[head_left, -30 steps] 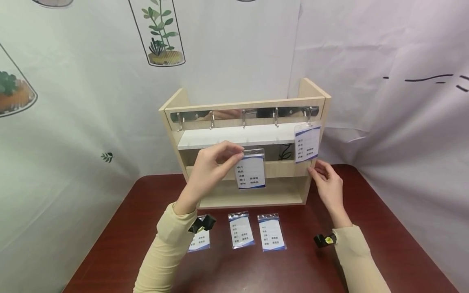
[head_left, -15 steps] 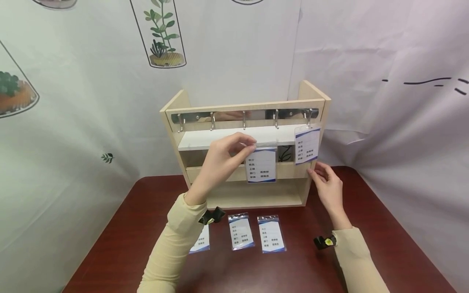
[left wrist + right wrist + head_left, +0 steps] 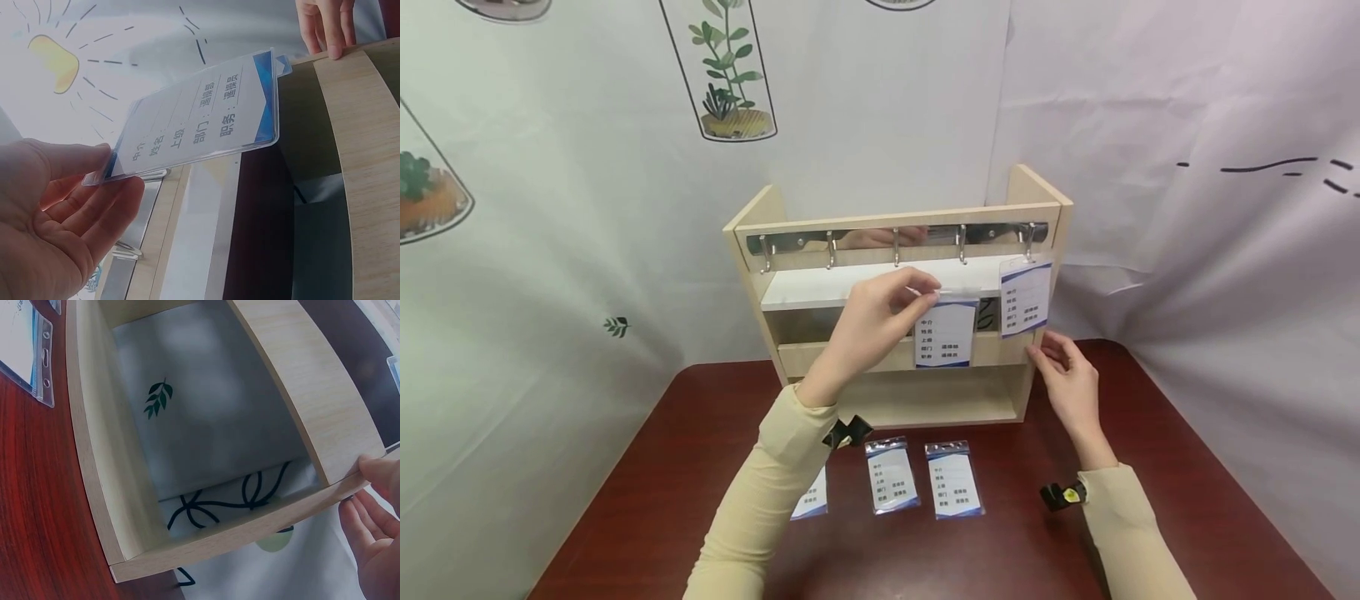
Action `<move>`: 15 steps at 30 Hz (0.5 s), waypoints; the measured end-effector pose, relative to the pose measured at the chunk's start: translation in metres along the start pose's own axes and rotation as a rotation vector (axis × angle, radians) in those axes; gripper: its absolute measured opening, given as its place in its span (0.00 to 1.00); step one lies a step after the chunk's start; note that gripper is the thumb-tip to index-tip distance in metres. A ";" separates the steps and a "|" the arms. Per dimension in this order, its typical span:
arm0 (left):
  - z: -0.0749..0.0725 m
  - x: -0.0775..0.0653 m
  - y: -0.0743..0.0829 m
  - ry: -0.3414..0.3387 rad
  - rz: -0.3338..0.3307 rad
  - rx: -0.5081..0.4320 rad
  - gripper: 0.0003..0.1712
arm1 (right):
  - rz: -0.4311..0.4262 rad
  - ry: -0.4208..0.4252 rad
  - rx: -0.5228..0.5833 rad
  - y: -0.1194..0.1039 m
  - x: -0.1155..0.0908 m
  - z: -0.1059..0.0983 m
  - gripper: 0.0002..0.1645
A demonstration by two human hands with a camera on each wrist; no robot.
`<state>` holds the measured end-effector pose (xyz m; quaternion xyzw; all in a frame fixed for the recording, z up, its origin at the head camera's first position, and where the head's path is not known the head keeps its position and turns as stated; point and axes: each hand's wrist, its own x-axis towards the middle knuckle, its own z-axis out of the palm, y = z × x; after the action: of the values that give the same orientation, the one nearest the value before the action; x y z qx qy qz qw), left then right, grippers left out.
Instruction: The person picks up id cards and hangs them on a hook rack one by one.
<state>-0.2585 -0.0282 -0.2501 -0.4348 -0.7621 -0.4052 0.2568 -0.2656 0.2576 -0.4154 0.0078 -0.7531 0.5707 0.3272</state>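
My left hand (image 3: 880, 321) pinches the top edge of a clear-sleeved name badge (image 3: 946, 335) between thumb and fingers. That badge hangs upright in front of a small wooden hook rack (image 3: 970, 400), below and apart from the metal hooks (image 3: 962, 244). In the left wrist view the badge (image 3: 194, 119) shows its printed face with a blue corner. My right hand (image 3: 1067, 379) grips the rack's right side panel, thumb in front and fingers behind it in the right wrist view. Another badge (image 3: 1026, 298) hangs from the rightmost hook, just above my right hand.
Three more badges lie on the dark red table (image 3: 1030, 550): one in the middle (image 3: 892, 477), one to its right (image 3: 955, 482), and one (image 3: 811, 500) partly hidden by my left arm. A printed white curtain (image 3: 625, 183) stands behind the rack.
My left hand has moved right and slightly up with its badge, toward the badge on the rightmost hook. My right hand has kept its place on the rack.
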 end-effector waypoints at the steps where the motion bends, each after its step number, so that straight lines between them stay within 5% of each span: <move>1: 0.001 0.001 0.000 0.002 -0.003 0.009 0.06 | 0.001 -0.002 0.000 0.000 0.000 0.000 0.22; 15: 0.007 0.021 -0.002 0.020 -0.048 0.003 0.07 | 0.014 -0.003 -0.011 -0.001 -0.001 0.000 0.23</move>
<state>-0.2703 -0.0131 -0.2394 -0.4118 -0.7704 -0.4144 0.2553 -0.2647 0.2573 -0.4153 0.0016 -0.7567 0.5688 0.3224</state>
